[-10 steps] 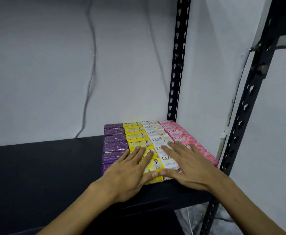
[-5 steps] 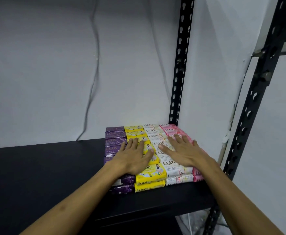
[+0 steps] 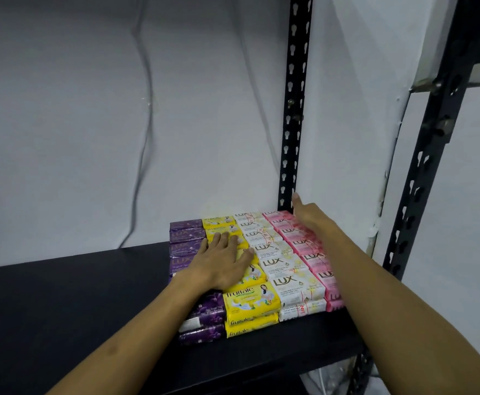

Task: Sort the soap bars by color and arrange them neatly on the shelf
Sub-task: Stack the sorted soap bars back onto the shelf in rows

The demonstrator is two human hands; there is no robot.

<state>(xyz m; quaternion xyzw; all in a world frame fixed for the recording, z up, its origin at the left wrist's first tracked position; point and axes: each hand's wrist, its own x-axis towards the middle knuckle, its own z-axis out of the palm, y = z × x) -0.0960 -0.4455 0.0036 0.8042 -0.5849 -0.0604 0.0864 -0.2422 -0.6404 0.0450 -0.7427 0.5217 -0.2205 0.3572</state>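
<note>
Soap bars lie stacked two high in four colour rows on the right end of the black shelf (image 3: pixel 62 303): purple bars (image 3: pixel 186 233), yellow bars (image 3: pixel 251 302), white bars (image 3: pixel 286 265) and pink bars (image 3: pixel 315 259). My left hand (image 3: pixel 221 259) rests flat with straight fingers on top of the purple and yellow rows. Along the right side of the pink row my right hand (image 3: pixel 308 216) reaches to the back corner, thumb up, its fingers hidden behind the stack.
A black perforated upright (image 3: pixel 294 109) stands at the back right corner, right beside my right hand. A second upright (image 3: pixel 429 155) rises at the front right. Grey cables (image 3: pixel 144 138) hang down the white back wall.
My right hand left the top of the white and pink rows and slid along the pink row's right side to the back corner. My left hand moved farther back over the purple and yellow rows.
</note>
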